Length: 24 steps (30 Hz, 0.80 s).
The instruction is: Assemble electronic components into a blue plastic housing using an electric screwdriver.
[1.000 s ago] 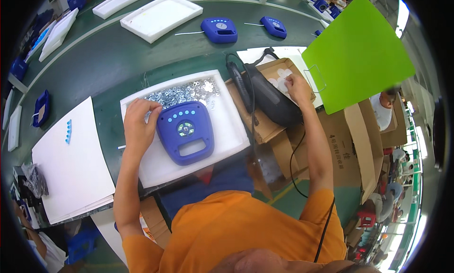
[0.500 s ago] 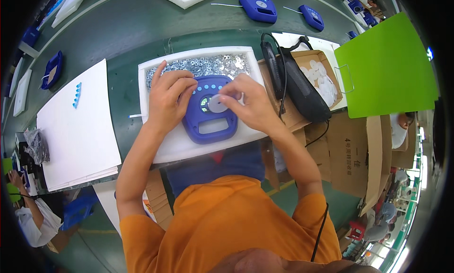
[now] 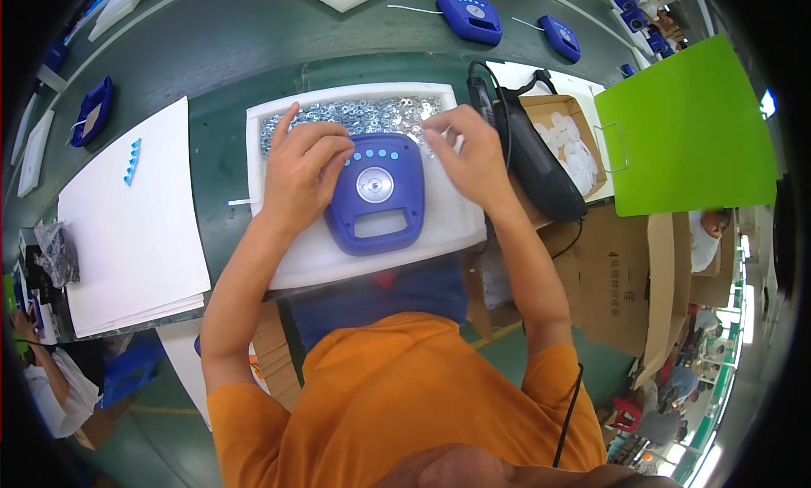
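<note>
A blue plastic casing (image 3: 408, 202) with a row of light-blue buttons and a handle opening lies on a white foam tray (image 3: 291, 272). In its round recess sits a silvery, translucent disc (image 3: 375, 185). My left hand (image 3: 302, 171) is closed at the casing's upper left edge, thumb and fingers bent against it; the fingertips partly hide that corner. To the right of the casing, my right hand (image 3: 471, 154) hovers apart from it near the small metal parts (image 3: 363, 113), thumb and index finger slightly apart. Its fingers are a little blurred, and no held thing shows.
A black mesh bag (image 3: 541, 158) with a cable lies right of the tray, beside a cardboard box (image 3: 598, 150) of white discs. A green board (image 3: 688, 133) stands farther right. White sheets (image 3: 139, 234) lie left. More blue casings (image 3: 470, 18) are at the back.
My right hand has let go of the disc, which now lies flat in the casing's recess, and has moved right and slightly up. My left hand stays at the casing's edge.
</note>
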Motion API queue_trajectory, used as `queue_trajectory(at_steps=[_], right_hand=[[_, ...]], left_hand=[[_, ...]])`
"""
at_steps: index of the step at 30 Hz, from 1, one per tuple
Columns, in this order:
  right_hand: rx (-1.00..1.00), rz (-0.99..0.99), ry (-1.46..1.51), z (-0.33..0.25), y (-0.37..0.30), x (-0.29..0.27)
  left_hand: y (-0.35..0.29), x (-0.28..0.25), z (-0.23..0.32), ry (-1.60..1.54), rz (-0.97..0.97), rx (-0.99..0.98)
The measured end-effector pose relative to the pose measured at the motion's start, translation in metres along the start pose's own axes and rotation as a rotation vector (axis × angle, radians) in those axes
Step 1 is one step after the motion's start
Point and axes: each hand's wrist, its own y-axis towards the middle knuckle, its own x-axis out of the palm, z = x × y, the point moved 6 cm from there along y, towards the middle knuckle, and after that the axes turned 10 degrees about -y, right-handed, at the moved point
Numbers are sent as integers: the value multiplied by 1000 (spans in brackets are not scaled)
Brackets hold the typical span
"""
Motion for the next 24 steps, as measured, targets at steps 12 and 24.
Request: queue_trajectory(at_steps=[12,24], right_hand=[[-68,-178,-577,45,6,15],[-94,-33,-227,-5,-3,0]], left_hand=[[-1,0,-4,-29,-4,-33],[-1,0,5,-128,-36,-1]])
